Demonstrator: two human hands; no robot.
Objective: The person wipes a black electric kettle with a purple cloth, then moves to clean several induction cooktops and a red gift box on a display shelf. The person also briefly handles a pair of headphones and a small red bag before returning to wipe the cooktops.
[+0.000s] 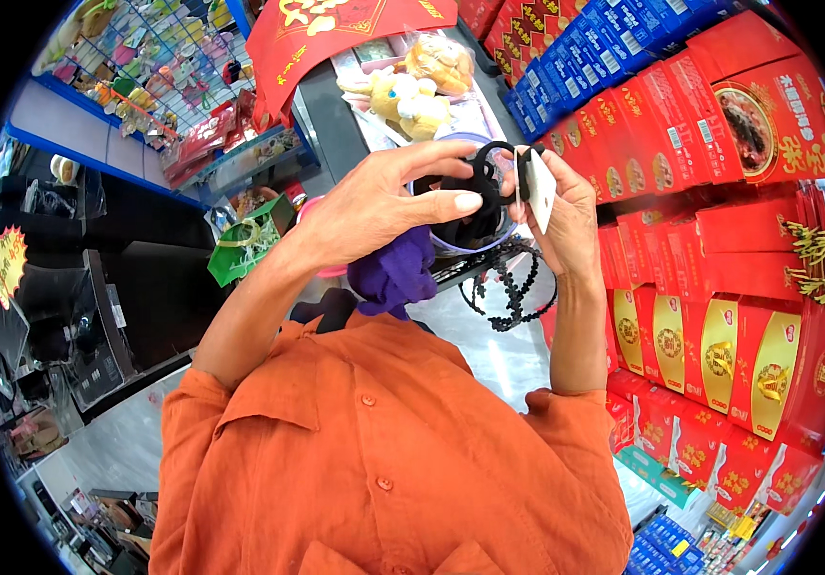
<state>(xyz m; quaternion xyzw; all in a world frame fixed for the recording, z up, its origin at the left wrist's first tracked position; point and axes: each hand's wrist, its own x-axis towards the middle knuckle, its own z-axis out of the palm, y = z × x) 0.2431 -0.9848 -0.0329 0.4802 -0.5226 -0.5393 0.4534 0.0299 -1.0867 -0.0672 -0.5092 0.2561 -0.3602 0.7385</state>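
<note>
My right hand [570,216] grips a small white card [540,196] with black bands against it, between thumb and fingers. From the other side, my left hand [383,201] holds a looped black hair tie [489,172] at its fingertips, close to the card. Both hands are over a round, pale-rimmed tub [458,251] that contains more black pieces, partly hidden by my fingers. Purple cloth [395,276] bunches beside the tub, below my left wrist. Several black beaded headbands [511,287] hang near my right wrist.
Beyond the tub, plush toys [412,101] lie on a dark counter. Red gift boxes [690,125] and blue boxes [590,67] are stacked along the right. A green hexagonal box [244,244] is at left, near dark shelving [144,297] and a wire rack [158,57] of small goods.
</note>
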